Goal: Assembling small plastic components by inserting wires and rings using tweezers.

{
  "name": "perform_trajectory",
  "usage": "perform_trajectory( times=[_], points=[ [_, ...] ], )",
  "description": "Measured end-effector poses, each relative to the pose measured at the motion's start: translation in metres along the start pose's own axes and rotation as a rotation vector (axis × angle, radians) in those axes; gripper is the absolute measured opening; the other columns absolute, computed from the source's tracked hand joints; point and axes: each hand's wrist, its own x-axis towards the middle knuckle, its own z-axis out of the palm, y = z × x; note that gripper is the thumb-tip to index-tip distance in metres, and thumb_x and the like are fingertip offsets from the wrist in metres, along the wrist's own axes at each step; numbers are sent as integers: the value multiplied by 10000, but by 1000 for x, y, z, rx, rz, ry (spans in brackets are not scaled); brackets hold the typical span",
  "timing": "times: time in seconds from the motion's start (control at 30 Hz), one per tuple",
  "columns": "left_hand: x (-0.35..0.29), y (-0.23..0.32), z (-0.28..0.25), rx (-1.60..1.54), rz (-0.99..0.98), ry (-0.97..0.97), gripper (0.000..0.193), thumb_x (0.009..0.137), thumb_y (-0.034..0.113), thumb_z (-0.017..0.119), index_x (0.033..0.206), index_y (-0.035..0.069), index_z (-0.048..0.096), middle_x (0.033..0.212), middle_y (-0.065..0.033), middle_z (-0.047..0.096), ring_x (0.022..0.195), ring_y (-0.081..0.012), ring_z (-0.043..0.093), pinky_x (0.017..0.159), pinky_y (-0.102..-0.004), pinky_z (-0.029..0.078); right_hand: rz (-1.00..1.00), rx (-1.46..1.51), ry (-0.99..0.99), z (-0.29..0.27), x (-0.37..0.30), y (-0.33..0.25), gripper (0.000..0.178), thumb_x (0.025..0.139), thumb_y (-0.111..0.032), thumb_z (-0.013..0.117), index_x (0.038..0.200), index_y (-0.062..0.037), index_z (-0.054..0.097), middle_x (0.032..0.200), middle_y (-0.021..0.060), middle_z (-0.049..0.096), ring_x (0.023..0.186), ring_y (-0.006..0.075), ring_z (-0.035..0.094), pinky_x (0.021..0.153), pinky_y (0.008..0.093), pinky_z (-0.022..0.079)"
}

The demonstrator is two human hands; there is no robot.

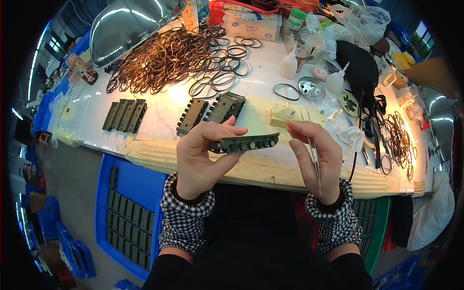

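My left hand (203, 154) is closed round one end of a dark green model tank hull (249, 143), with the thumb below and the fingers above. A row of small round wheels runs along the hull's side towards me. To the right of it, my right hand (325, 153) holds slim metal tweezers (315, 162), whose one end points up past the fingers. The right fingertips are apart from the hull. Behind both hands, a pale yellow block (285, 117) lies on the table. More green hulls stand side by side (124, 116), with others (224, 107) just behind my left hand.
A heap of dark rubber loops (164, 60) lies under a tilted metal bowl (130, 29). White squeeze bottles (288, 65), a small dish (311, 89) and a black bag (356, 65) crowd the right. Below the table edge, a blue crate (133, 175) holds rows of hulls beside a green crate (382, 237).
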Motion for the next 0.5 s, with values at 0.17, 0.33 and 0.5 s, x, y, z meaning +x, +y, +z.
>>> perform_trajectory(
  times=[0.17, 0.33, 0.5],
  points=[
    [19, 8, -13, 255, 119, -100, 242, 653, -90, 677, 859, 37, 671, 834, -54, 625, 806, -172, 608, 907, -364, 496, -46, -83, 8, -1, -7, -3, 249, 813, -2, 686, 1060, -3, 653, 878, 131, 655, 781, 225, 623, 722, 289, 488],
    [25, -4, -13, 127, 28, -173, 216, 683, -96, 671, 862, 25, 675, 844, -59, 633, 816, -171, 612, 719, -284, 473, -150, -138, -2, 11, -3, -13, 265, 782, -10, 721, 1039, -10, 658, 871, 139, 659, 756, 257, 631, 677, 305, 493],
    [27, -5, -5, 100, 28, -204, 223, 679, -107, 668, 860, 22, 680, 833, -57, 642, 807, -170, 608, 719, -285, 476, -228, -152, 28, 17, 5, -18, 287, 752, -29, 757, 1021, -13, 656, 869, 143, 657, 757, 258, 637, 662, 309, 499]
  ],
)
